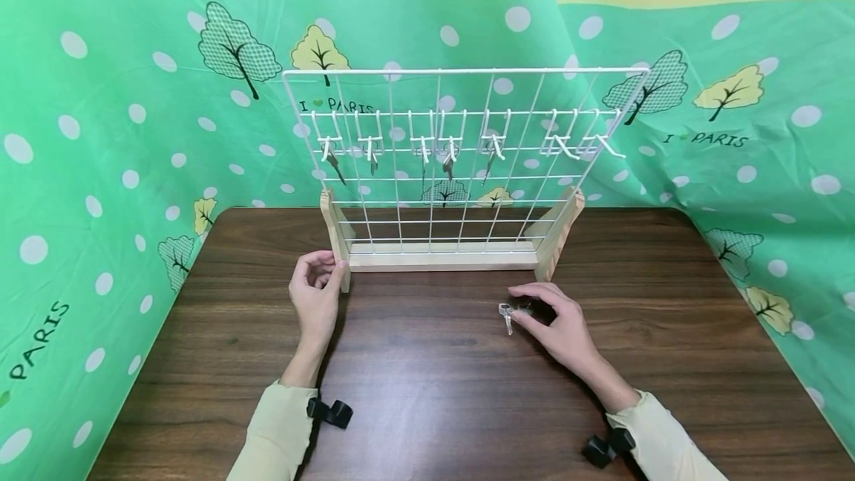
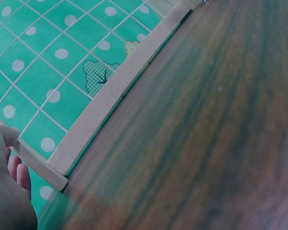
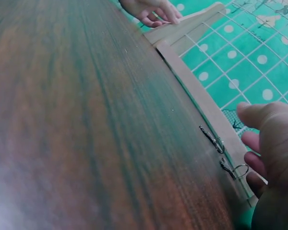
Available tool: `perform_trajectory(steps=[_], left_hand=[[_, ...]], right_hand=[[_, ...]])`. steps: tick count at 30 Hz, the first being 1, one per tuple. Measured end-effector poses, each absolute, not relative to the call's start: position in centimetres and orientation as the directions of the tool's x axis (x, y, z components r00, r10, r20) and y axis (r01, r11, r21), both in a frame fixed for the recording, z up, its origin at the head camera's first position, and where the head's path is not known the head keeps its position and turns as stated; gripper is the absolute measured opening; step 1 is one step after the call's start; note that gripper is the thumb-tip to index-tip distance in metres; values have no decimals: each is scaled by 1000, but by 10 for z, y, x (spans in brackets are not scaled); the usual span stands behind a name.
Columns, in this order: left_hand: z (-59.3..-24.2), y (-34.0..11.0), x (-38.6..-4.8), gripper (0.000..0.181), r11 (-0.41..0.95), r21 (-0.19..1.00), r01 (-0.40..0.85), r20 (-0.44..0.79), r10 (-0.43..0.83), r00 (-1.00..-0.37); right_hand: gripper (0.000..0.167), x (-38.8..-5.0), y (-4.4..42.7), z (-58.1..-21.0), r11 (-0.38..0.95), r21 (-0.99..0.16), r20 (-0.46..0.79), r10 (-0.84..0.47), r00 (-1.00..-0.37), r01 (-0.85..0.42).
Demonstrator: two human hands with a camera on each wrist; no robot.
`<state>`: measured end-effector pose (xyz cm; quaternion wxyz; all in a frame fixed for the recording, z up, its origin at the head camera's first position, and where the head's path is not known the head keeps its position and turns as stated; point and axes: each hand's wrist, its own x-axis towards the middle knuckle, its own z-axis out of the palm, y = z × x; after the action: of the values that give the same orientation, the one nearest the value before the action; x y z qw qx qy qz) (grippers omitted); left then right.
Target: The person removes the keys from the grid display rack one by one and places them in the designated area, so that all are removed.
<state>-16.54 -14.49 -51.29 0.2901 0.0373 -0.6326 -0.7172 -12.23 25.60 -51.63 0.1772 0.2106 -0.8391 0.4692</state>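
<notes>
In the head view my left hand grips the left wooden side of a white wire grid rack, thumb at its front edge. The left wrist view shows that wooden side beside my thumb. My right hand hovers low over the table in front of the rack's right end, thumb and fingers apart. Near its fingertips lies a key on a ring. The right wrist view shows two keys, an upper key and a lower key, each with a ring, by the rack's base.
White hooks hang in a row across the rack. Hanging keys are on several of them; the two rightmost hooks show none. The dark wooden table lies under everything, with a green patterned cloth behind and beside it.
</notes>
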Motion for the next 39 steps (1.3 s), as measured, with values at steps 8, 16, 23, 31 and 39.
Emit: perform_trajectory(steps=[8, 16, 23, 31, 39], left_hand=[[-515, -145, -167, 29, -37, 927, 373, 315, -462, -829], [-513, -146, -166, 30, -28, 930, 366, 312, -466, -828], [-514, -145, -166, 29, -32, 928, 371, 315, -464, -828], [-514, -145, -166, 29, -26, 934, 357, 305, -464, -832], [-515, -146, -167, 28, -35, 936, 349, 293, -470, -833]], right_hand=[[38, -119, 256, -510, 325, -826, 444, -130, -887, -461], [34, -117, 246, -499, 235, -834, 500, -62, -864, -499], [32, -114, 239, -489, 196, -832, 520, -53, -853, -519], [31, -115, 234, -476, 164, -826, 540, -51, -840, -540], [30, -117, 227, -466, 134, -820, 555, -56, -830, -557]])
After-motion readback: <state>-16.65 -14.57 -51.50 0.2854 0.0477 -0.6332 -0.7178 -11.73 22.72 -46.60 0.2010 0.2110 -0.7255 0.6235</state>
